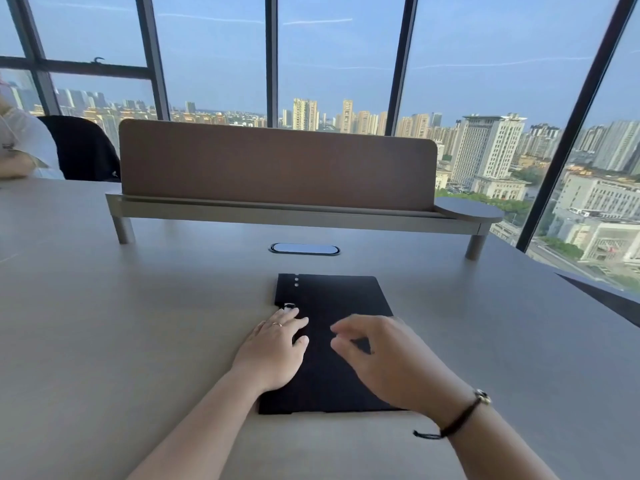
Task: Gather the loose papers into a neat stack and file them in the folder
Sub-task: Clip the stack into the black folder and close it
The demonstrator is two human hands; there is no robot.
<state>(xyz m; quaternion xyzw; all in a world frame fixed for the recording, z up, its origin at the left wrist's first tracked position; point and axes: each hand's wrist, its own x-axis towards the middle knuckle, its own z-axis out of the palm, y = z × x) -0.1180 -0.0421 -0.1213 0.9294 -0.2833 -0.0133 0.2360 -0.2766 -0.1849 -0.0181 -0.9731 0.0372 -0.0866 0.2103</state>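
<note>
— Where is the folder, and what's in it?

— One black folder [332,341] lies closed and flat on the counter [138,306], straight ahead of me at 12 o'clock. Closed as it is, I cannot tell what it holds; no sheet shows at its edges.

— And your hands?

— My left hand [273,351] lies palm down on the folder's left edge, fingers [298,322] spread flat and gripping nothing, the tips near a small white clasp [289,305]. My right hand [384,355] hovers over the cover at about 1 o'clock, fingers loosely curled and apart, empty (slightly blurred, so I can't say whether it touches).

— Count things for me.

— One folder, two white dots [296,282] near its far left corner, one ring [277,324] on my left hand, one dark cord bracelet [460,419] on my right wrist.

— The room?

— A grey counter with an oval cable port [304,249] at 12 o'clock, a brown divider screen [277,164] beyond it, tall windows [339,64] over a city. Another person's arm [14,168] rests at 10 o'clock.
</note>
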